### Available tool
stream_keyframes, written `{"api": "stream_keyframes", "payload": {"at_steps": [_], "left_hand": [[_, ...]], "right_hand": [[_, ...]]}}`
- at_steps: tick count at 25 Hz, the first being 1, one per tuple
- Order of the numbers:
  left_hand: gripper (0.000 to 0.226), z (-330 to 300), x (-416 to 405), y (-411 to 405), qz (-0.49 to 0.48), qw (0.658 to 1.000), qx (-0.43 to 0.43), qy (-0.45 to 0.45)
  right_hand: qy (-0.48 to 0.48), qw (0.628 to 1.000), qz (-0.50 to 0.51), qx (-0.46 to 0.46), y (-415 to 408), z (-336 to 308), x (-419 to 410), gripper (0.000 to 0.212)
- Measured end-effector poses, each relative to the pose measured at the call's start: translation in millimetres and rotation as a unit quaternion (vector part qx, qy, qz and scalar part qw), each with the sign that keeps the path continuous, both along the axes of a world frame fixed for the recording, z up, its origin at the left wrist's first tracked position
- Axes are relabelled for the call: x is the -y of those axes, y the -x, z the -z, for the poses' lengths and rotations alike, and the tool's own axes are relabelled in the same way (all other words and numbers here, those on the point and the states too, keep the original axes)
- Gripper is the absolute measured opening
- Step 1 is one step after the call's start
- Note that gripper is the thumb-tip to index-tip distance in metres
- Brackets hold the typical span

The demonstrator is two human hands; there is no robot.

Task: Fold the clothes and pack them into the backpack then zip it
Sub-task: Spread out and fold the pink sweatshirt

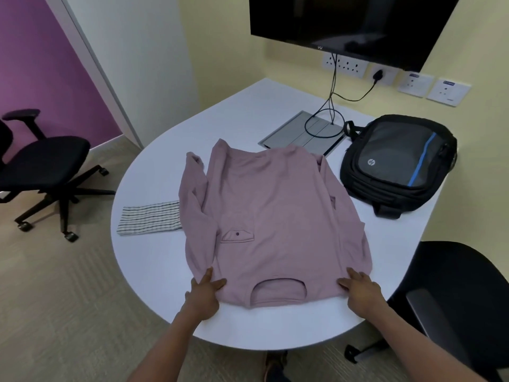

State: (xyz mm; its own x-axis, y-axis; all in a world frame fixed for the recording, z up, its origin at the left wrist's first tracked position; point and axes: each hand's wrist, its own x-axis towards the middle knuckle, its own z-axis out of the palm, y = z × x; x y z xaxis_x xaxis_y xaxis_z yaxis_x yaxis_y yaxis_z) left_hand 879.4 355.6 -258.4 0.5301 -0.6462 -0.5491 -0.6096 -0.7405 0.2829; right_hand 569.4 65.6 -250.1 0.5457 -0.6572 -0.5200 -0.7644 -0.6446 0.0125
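Shirt [275, 216] lies lengthwise, collar nearest, hem toward backpack [396, 164].

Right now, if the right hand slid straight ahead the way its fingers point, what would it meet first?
The right hand already rests on the pink shirt's near corner, so it would ride up the shirt's right side. Beyond that, probably the black backpack, though depth is unclear.

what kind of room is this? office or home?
Most likely a small office meeting room: a wall-mounted screen hangs above a rounded white table with a built-in cable box, and black swivel office chairs stand on carpet tiles.
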Motion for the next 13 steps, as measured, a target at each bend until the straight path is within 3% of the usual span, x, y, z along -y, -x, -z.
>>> {"api": "stream_keyframes", "payload": {"at_steps": [3, 6, 13], "left_hand": [[0.065, -16.0, 9.8, -2.3, -0.038, 0.998, 0.045, 0.008], [0.062, -26.2, 30.2, -11.3, -0.032, 0.993, 0.102, 0.053], [0.052, -44.2, 138.4, -20.9, 0.018, 0.988, 0.049, 0.144]], "right_hand": [[-0.006, 0.994, 0.032, 0.103, -2.6, -7.1, 7.1, 0.054], [0.000, 0.966, 0.132, 0.224, -12.9, -12.1, 22.0, 0.038], [0.004, 0.892, 0.278, 0.358, -33.4, -40.8, 73.7, 0.032]]}}
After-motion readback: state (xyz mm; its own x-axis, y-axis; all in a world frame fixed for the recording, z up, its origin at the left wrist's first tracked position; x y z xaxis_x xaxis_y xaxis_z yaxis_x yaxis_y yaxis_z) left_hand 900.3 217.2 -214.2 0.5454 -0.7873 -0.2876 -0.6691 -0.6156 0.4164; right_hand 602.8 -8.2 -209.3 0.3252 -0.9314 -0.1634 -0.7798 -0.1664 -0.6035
